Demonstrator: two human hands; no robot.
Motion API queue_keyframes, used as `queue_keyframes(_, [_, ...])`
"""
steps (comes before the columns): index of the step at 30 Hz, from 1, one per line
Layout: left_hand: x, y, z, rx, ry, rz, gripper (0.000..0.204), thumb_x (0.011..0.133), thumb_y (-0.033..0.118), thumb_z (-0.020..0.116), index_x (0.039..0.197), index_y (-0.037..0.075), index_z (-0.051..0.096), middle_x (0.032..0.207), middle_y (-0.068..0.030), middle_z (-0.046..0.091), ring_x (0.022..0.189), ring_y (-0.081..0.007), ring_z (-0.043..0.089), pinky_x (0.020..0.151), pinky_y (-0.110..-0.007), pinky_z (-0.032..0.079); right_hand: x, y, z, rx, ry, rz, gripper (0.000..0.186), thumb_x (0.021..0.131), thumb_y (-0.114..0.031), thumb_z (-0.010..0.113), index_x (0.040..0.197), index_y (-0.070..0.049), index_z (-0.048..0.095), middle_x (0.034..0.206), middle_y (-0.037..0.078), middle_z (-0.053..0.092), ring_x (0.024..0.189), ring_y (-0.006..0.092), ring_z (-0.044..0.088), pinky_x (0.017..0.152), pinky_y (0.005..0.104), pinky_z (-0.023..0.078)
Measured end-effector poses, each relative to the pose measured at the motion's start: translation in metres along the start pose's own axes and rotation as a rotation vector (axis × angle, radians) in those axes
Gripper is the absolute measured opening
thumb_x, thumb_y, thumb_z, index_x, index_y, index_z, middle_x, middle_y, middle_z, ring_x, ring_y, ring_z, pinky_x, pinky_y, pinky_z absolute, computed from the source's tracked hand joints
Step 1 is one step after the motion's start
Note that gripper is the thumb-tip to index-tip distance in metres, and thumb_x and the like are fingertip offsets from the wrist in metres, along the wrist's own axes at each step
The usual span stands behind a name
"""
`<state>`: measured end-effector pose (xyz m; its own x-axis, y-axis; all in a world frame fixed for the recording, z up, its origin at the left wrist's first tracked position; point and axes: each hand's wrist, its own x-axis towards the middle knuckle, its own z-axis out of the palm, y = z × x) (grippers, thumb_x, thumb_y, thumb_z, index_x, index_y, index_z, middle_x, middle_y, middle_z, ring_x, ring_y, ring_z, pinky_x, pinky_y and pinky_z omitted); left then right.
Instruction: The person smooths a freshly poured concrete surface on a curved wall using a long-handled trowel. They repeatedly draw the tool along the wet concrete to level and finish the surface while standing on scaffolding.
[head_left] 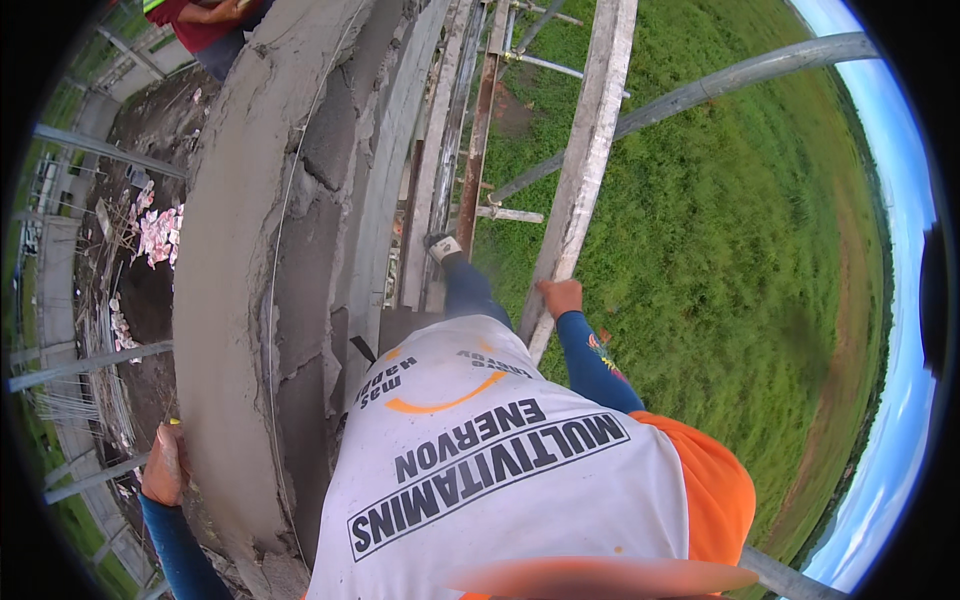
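Observation:
My right hand [561, 297] is closed round the edge of a long weathered wooden plank [583, 150], which runs along the outer side of the scaffold. At the inner side of a thick cement-plastered wall [235, 250], my left hand [166, 466] is closed with its fingers curled. A small bit of yellow [174, 422] shows at its top; what it belongs to is hidden. A thin string [273, 330] runs lengthwise over the wall, beside rough, cracked mortar [318, 160]. My shod foot [442, 246] is on the narrow scaffold boards between wall and plank.
Metal scaffold pipes [700, 85] cross the outer side, high above green grass [720, 220]. Rusty and wooden scaffold members [478, 140] extend ahead. Another person [205, 25] is beyond the wall at top left. Below lie dirt, rubble and pale pink scraps [160, 235], with more pipes [95, 365].

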<state>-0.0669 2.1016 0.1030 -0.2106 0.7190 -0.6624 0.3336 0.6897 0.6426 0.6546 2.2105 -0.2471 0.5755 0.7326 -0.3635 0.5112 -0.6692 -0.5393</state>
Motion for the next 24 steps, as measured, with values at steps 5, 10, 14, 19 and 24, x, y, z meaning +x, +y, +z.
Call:
queue_keyframes(5, [0.013, 0.039, 0.004, -0.176, -0.026, -0.363, 0.080, 0.098, 0.079, 0.034, 0.120, 0.007, 0.060, 0.086, -0.0023, 0.064, 0.072, -0.0136, 0.060, 0.063, -0.030, 0.051, 0.071, -0.018, 0.005, 0.010, 0.012, -0.012, 0.055, 0.073, -0.038, 0.083, 0.078, 0.015, 0.069, 0.075, 0.031, 0.069, 0.078, 0.0392, 0.073, 0.074, 0.0455, 0.055])
queue_keyframes(10, [0.055, 0.143, 0.039, -0.040, -0.050, -0.412, 0.106, 0.091, 0.090, 0.017, 0.126, 0.000, 0.062, 0.082, -0.0020, 0.062, 0.068, -0.0175, 0.060, 0.076, -0.035, 0.058, 0.132, -0.059, -0.002, -0.030, -0.030, 0.043, 0.058, 0.070, -0.040, 0.084, 0.085, 0.015, 0.071, 0.088, 0.034, 0.071, 0.088, 0.0435, 0.073, 0.082, 0.0471, 0.057])
queue_keyframes(14, [0.115, 0.232, 0.045, -0.286, -0.257, -0.170, 0.108, 0.092, 0.089, 0.012, 0.120, -0.001, 0.064, 0.100, -0.0056, 0.069, 0.088, -0.0182, 0.066, 0.081, -0.034, 0.056, 0.168, -0.088, -0.015, -0.013, -0.013, 0.065, 0.057, 0.069, -0.040, 0.084, 0.083, 0.014, 0.070, 0.087, 0.033, 0.071, 0.088, 0.0431, 0.073, 0.082, 0.0468, 0.057])
queue_keyframes(19, [0.164, 0.273, 0.047, -0.201, -0.084, -0.158, 0.088, 0.094, 0.087, 0.017, 0.094, 0.010, 0.059, 0.077, 0.0004, 0.055, 0.068, -0.0140, 0.054, 0.062, -0.028, 0.043, 0.223, -0.104, -0.019, -0.050, -0.084, 0.088, 0.059, 0.068, -0.041, 0.085, 0.084, 0.014, 0.070, 0.087, 0.032, 0.071, 0.087, 0.0428, 0.073, 0.082, 0.0467, 0.057])
queue_keyframes(24, [0.192, 0.274, 0.046, -0.109, 0.013, -0.217, 0.080, 0.094, 0.086, 0.026, 0.077, 0.011, 0.050, 0.058, -0.0015, 0.046, 0.050, -0.0142, 0.045, 0.048, -0.027, 0.039, 0.259, -0.118, -0.027, -0.080, -0.086, 0.083, 0.061, 0.069, -0.041, 0.084, 0.086, 0.016, 0.068, 0.088, 0.033, 0.071, 0.090, 0.0434, 0.072, 0.084, 0.0462, 0.057])
